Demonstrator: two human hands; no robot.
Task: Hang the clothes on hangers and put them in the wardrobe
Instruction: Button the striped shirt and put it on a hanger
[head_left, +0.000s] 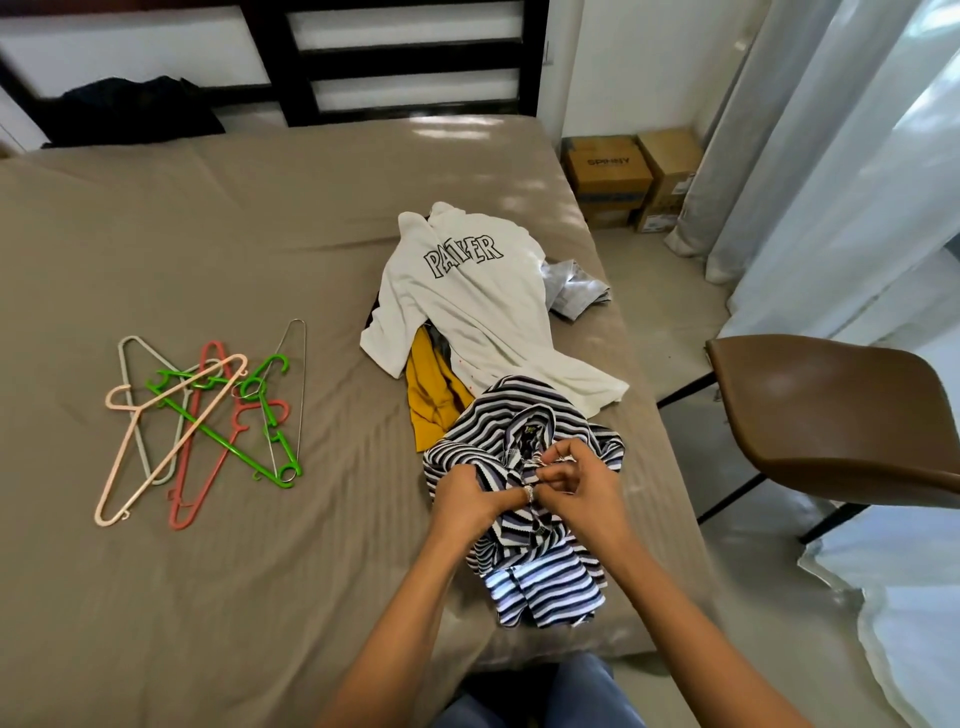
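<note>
While our left grip (467, 493) and right grip (576, 478) pinch the striped shirt (545, 582) at its collar, we see nothing hung yet. Hangers (208, 415) lie apart on the bed (208, 234); the white shirt (467, 301) waits too.

Hangers (218, 430) lie left of centre on the bed (208, 234); the clothes pile (467, 301) lies at centre, a shirt (545, 587) below it. Boxes (628, 176) stand upper right, a chair (831, 415) at right, off the bed
</note>
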